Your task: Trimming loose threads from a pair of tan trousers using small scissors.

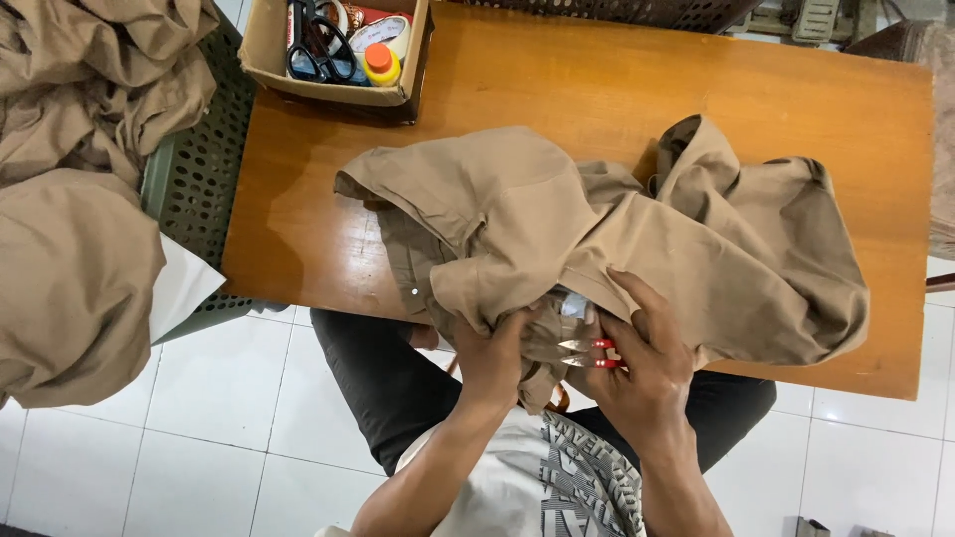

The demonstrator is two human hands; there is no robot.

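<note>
Head view: thread trimming is judged to be in hand. Snips (589,353) are pinched in the right hand (647,368); blades point toward the left hand (489,360), long axis roughly level across the frame. A fold of the tan garment (617,234) is gripped by the left hand, fingers closed on cloth, at the near edge of the table (298,199). Next move likely calls for the blade tips being set on a loose thread; none can be seen. A box (338,89) sits at the table's far corner.

1 head-worn view, looking steeply down, close over wooden table (557,89) edge and lap
</note>
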